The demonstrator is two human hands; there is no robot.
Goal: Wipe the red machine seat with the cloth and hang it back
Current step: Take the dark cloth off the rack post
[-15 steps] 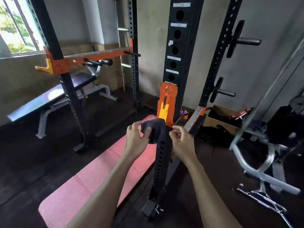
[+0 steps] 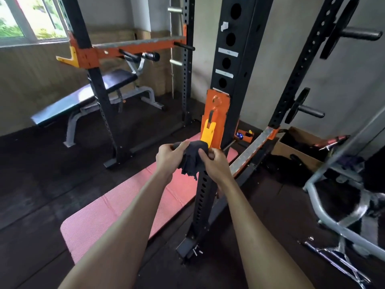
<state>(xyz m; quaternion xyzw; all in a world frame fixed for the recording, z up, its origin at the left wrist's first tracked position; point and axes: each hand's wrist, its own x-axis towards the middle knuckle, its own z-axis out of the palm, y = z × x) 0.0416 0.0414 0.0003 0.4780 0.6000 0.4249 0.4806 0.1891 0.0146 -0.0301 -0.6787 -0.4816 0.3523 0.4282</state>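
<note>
A dark cloth (image 2: 192, 158) is bunched against the black rack upright (image 2: 205, 195), just below the orange and yellow hook bracket (image 2: 214, 119). My left hand (image 2: 169, 156) grips the cloth's left side from above. My right hand (image 2: 213, 162) pinches its right side, fingers closed on the fabric. The cloth's lower edge hangs loose between my hands. No red seat is in sight; only a pink-red mat (image 2: 125, 213) lies on the floor under my arms.
A black padded bench (image 2: 83, 99) stands at the back left behind another rack post (image 2: 100, 90). A cardboard box (image 2: 295, 147) sits at the right. Grey metal machine frames (image 2: 337, 226) crowd the right side. Weight pegs (image 2: 312, 111) stick out from the slanted post.
Both hands have closed in on the cloth and drawn nearer to each other, bunching it tighter under the orange bracket. The camera has moved in closer.
</note>
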